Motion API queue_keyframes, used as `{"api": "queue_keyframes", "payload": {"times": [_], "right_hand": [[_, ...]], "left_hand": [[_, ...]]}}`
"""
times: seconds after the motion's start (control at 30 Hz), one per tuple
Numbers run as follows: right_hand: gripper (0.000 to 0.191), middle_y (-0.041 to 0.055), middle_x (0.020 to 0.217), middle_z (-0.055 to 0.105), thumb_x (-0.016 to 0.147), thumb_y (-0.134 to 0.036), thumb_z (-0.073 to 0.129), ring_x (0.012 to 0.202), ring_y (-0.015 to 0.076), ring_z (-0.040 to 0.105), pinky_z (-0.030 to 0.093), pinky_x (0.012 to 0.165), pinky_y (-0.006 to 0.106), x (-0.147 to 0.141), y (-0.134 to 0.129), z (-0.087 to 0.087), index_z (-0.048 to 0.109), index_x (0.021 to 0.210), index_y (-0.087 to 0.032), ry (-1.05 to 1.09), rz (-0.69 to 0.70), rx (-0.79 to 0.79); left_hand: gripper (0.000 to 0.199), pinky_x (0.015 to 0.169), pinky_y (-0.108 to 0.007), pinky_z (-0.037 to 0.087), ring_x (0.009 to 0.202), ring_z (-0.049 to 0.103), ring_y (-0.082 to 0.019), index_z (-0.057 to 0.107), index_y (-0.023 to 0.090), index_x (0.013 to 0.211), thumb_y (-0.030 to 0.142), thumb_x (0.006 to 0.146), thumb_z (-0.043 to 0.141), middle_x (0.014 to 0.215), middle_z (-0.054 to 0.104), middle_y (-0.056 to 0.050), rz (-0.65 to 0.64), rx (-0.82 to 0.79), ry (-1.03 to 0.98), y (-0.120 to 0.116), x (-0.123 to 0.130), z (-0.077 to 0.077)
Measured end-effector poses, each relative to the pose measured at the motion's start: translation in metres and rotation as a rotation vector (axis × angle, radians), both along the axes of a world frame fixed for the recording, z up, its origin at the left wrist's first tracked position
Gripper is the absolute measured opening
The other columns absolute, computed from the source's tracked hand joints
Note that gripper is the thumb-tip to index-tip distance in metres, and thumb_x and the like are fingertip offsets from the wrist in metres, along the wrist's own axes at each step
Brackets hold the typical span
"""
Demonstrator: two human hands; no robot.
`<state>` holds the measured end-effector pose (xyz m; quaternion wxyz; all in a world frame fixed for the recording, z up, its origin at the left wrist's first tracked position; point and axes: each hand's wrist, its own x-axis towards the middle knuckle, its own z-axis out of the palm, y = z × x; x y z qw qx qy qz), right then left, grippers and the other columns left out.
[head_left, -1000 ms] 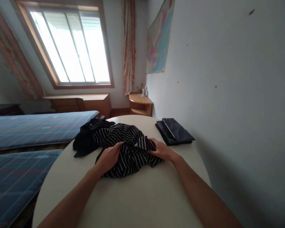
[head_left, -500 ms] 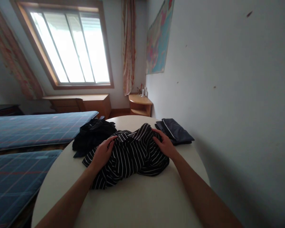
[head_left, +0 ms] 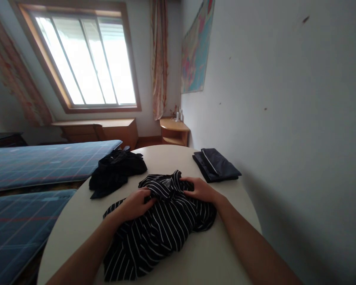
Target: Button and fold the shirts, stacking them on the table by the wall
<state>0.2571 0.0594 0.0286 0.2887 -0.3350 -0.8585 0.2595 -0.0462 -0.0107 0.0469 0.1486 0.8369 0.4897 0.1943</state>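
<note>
A black shirt with white stripes lies rumpled on the round cream table, its collar end pointing away from me. My left hand grips the cloth at the left of the collar, thumb and fingers closed on it. On the other side of the collar, my right hand pinches the fabric between thumb and fingers. The shirt's lower part spreads toward me, with folds across it. Some fingertips are hidden in the cloth.
A crumpled black garment lies at the table's far left. Folded dark navy clothing sits at the far right, near the white wall. Blue plaid mattresses flank the table on the left. A corner shelf stands beyond.
Both hands have drawn the striped shirt's collar toward me and closer together. The shirt's body now reaches nearer to me. The black garment and navy clothing have stayed put.
</note>
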Motion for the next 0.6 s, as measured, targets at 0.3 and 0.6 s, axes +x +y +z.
{"api": "queue_keyframes", "payload": {"times": [0.3, 0.6], "right_hand": [[0.036, 0.005, 0.122, 0.069, 0.088, -0.03, 0.063, 0.114, 0.0231, 0.064, 0.046, 0.106, 0.042, 0.018, 0.013, 0.04, 0.065, 0.124, -0.024, 0.261, -0.207, 0.189], [0.054, 0.0055, 0.145, 0.053, 0.09, -0.014, 0.045, 0.135, 0.0192, 0.048, 0.031, 0.119, 0.044, 0.003, 0.071, 0.085, 0.048, 0.143, -0.025, 0.237, -0.23, 0.399]], "left_hand": [[0.035, 0.068, -0.026, 0.046, 0.071, 0.059, -0.017, 0.062, 0.019, 0.086, 0.046, 0.095, 0.043, 0.077, 0.067, 0.0, 0.211, 0.185, -0.335, 0.013, -0.01, 0.041], [0.032, 0.08, -0.031, 0.048, 0.082, 0.065, -0.022, 0.066, 0.019, 0.088, 0.042, 0.093, 0.044, 0.087, 0.071, -0.004, 0.289, 0.389, -0.157, 0.11, -0.028, 0.089]]}}
